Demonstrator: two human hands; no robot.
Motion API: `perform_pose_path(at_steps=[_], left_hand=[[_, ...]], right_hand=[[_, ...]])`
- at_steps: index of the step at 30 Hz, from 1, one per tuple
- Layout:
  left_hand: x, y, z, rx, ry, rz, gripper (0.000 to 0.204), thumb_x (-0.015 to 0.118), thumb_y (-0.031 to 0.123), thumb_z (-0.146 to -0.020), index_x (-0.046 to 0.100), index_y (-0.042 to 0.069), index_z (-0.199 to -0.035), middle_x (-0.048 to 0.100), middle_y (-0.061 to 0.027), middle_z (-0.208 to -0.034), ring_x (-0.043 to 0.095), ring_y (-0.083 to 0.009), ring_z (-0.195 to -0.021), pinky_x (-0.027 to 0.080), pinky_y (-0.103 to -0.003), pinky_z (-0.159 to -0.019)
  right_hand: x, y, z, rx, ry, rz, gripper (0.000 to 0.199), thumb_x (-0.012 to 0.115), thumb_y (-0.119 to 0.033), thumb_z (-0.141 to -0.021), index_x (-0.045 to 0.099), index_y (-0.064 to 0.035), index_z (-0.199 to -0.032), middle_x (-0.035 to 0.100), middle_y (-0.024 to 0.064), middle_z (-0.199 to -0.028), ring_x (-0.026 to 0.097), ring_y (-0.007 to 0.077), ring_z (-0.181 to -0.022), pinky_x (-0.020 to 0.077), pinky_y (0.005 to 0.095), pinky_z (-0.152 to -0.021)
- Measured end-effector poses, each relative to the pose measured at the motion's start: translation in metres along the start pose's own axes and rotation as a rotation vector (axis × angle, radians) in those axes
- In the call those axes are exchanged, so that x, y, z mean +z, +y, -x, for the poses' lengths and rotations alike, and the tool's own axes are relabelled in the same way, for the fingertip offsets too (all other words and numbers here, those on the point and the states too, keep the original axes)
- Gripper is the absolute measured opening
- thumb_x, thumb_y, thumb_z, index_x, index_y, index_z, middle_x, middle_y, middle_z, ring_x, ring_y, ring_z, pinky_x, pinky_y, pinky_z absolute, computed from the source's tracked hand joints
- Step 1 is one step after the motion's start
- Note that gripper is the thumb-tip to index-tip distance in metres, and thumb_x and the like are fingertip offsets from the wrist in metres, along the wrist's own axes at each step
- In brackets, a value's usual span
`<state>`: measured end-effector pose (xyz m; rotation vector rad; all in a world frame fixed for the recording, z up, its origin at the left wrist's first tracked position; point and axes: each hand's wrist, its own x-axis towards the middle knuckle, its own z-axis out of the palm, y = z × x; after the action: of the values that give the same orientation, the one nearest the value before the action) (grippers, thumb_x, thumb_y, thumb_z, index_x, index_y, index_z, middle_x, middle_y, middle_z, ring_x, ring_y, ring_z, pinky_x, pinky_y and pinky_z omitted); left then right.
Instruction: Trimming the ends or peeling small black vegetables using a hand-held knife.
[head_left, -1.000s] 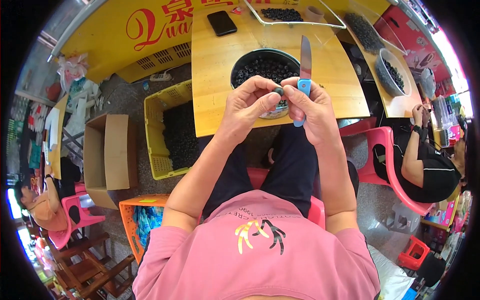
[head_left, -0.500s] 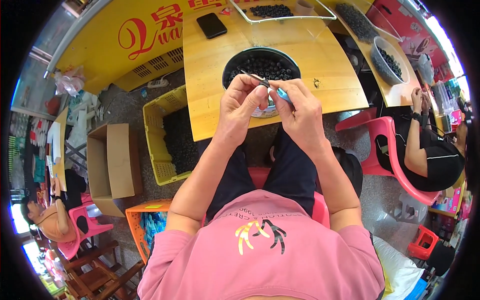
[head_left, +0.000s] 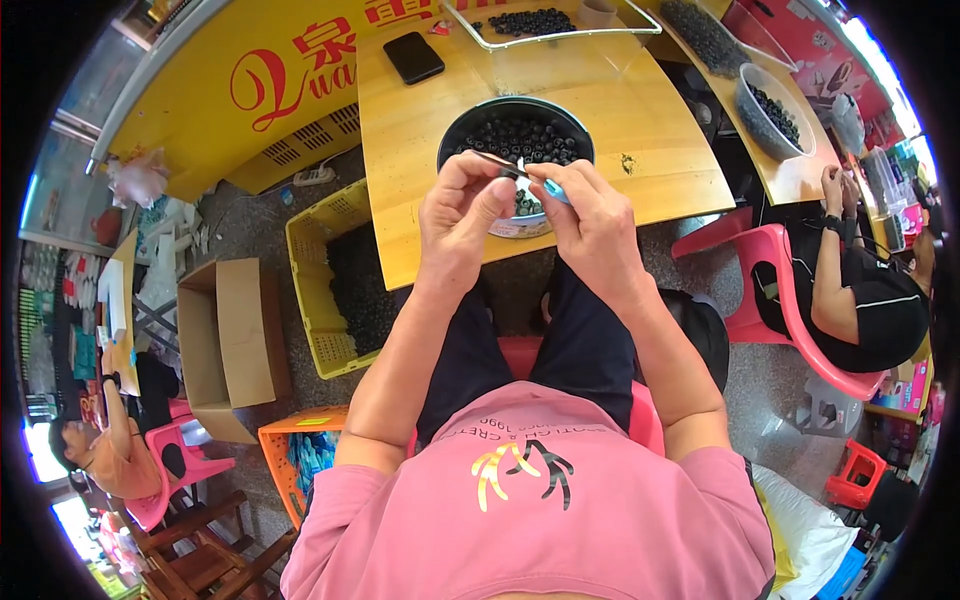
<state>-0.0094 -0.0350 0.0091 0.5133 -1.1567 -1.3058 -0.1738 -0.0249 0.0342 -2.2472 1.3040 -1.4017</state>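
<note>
Above the near side of a dark round basin (head_left: 460, 126), both my hands are closed. My right hand (head_left: 597, 215) grips the light-blue handle of a thin-bladed tool (head_left: 556, 190); its narrow dark blade points up and left, across the left fingertips. Between the fingers and thumb of my left hand (head_left: 460, 213), a small dark piece (head_left: 509, 172) is pinched against the blade; its exact kind is too small to tell. Many small black round pieces (head_left: 510, 138) fill the basin. Paler bits (head_left: 526, 205) show between my hands at the basin's near side.
The wooden table (head_left: 640, 120) carries a black phone (head_left: 414, 57) and a clear tray (head_left: 560, 38) of black pieces. At left stand a yellow crate (head_left: 325, 300), a cardboard box (head_left: 235, 345) and an orange crate (head_left: 300, 455). One person (head_left: 860, 290) sits right, another (head_left: 120, 450) left.
My hands have shifted slightly left, with the left wrist a little farther from the right. The blade lies flatter over the left fingertips, and more pale bits show beneath.
</note>
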Motion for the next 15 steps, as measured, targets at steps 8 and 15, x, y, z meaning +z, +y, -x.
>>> perform_pose_path(at_steps=[8,15], left_hand=[[0.008,0.007,0.004,0.034,-0.008,0.033,0.014,0.061,0.004,-0.093,0.056,0.000,-0.105,0.053,-0.0025,-0.095,0.055,-0.0086,-0.080,0.045,-0.022,-0.073],[0.000,0.007,0.013,0.024,-0.016,-0.081,0.014,0.060,0.000,-0.092,0.057,0.001,-0.106,0.054,-0.0034,-0.098,0.057,-0.0094,-0.084,0.048,-0.022,-0.076]], right_hand=[[-0.007,-0.008,-0.008,0.441,-0.104,-0.589,0.027,0.060,-0.024,-0.096,0.067,0.0016,-0.103,0.064,-0.0005,-0.088,0.057,0.0060,-0.082,0.0462,0.0217,-0.073],[0.000,-0.024,-0.012,0.676,-0.185,-1.148,0.024,0.063,-0.023,-0.095,0.066,-0.0030,-0.107,0.060,-0.0046,-0.081,0.049,0.0013,-0.068,0.0390,0.0171,-0.060]])
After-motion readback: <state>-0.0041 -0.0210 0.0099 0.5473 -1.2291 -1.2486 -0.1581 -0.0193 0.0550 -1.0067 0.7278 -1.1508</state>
